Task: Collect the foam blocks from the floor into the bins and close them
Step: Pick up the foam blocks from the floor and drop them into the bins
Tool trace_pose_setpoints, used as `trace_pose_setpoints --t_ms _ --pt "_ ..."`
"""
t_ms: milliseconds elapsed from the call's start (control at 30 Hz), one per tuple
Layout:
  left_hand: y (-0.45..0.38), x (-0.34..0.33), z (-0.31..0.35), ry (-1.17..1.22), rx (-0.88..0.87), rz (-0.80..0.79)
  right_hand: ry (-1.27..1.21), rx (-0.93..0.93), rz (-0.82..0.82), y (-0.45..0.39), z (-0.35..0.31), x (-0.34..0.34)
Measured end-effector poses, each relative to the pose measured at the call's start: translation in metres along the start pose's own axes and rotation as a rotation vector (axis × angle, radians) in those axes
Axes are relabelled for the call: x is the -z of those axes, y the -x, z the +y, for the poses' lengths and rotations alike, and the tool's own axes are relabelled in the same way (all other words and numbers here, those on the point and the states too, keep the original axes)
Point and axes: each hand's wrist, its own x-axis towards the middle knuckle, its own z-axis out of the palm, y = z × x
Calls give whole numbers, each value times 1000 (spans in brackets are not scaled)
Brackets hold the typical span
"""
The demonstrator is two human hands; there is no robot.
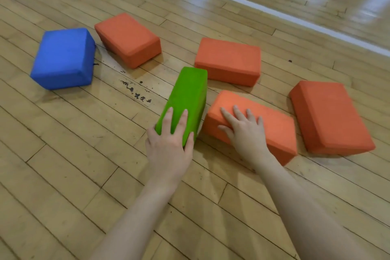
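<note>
Head view takes in a wooden floor point(63, 154) with six foam blocks scattered across it: four orange, one blue block point(63, 59) far left. Both bare forearms stretch forward. Left hand point(168, 143) grips the near end of the green block point(187, 95), thumb and fingers wrapped around it. Right hand point(244, 131) lies flat, fingers spread, on the nearest orange block point(274, 124).

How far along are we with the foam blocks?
Nothing looks binned; no bin is in view. In hand: left hand grips the green block, right hand rests on an orange block. Left on the floor: three orange blocks and the blue block.
</note>
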Motion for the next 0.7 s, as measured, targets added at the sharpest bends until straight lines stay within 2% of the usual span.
trace_pose_setpoints --t_ms 133,333,433,533,600,700 --pt "25 20 -28 -9 57 4 -70 48 -51 26 -51 12" --pt "56 58 -73 -13 133 61 -322 98 -14 56 -115 27" --pt "69 65 -86 -33 111 0 -358 96 23 55 -123 28" --pt "70 66 -89 -73 118 -83 -244 248 69 53 -113 32" --pt "67 69 -84 -94 139 -122 -109 354 27 55 -106 35" --pt "58 75 -77 -127 144 -173 52 385 -58 56 -104 35"
